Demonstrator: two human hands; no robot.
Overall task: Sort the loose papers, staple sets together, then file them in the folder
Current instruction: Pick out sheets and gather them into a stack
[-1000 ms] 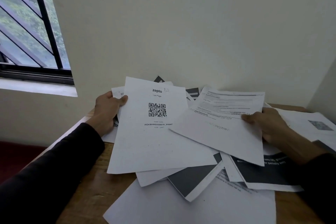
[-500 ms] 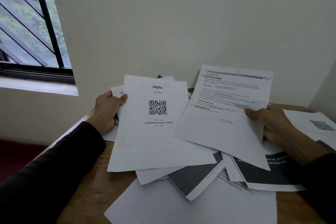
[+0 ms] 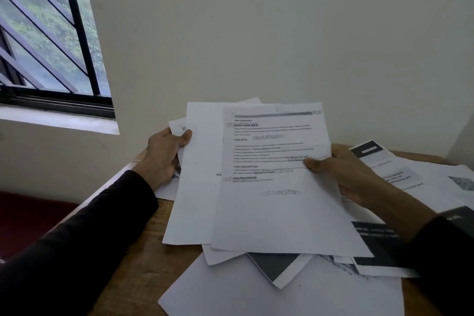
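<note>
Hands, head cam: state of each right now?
Left hand: grips the stack of white sheets at its left edge.
Right hand: pinches the printed text page by its right edge, laid over that stack.

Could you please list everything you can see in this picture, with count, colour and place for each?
Text sheet: one, white with printed lines, front of the held stack, pinched at its right edge.
Plain sheet: one, white, behind the text sheet, held at its left edge.
Loose papers: several, exact count unclear, white and some printed dark, spread over the table.
Table: one, brown wood, under the papers.
Window: one, black bars, upper left.
Wall: cream, behind the table.
Left hand: dark sleeve, grips the stack's left edge.
Right hand: dark sleeve, pinches the text sheet.
</note>
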